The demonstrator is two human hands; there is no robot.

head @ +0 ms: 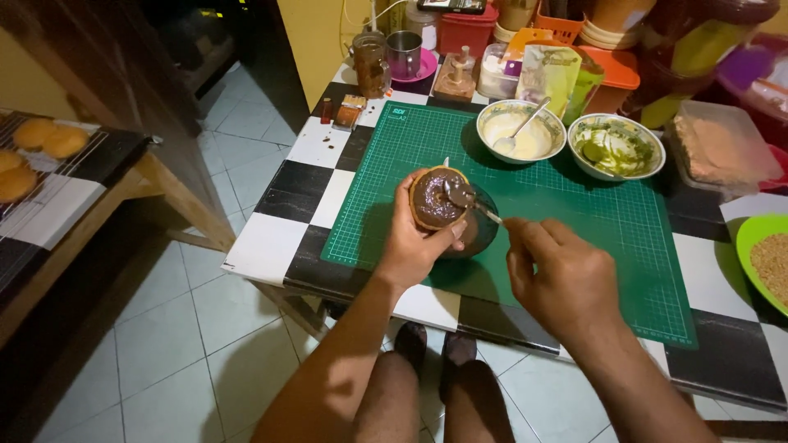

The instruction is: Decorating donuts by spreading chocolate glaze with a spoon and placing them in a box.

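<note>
Chocolate-glazed doughnut (pixel 435 198) sits clasped in the left hand (pixel 414 238) above a dark bowl (pixel 480 230) on the green cutting mat (pixel 574 205), near its left edge; the right hand (pixel 562 275) pinches a spoon (pixel 466 199) touching the glaze.

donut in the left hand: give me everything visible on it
The donut is round, with a golden-brown rim and a glossy dark chocolate coating over its upward-facing top. The left hand grips it from the side and below, tilted slightly toward the camera, above a dark bowl on the green cutting mat. The spoon held by the right hand rests its bowl on the coating. Its underside is hidden.
</note>
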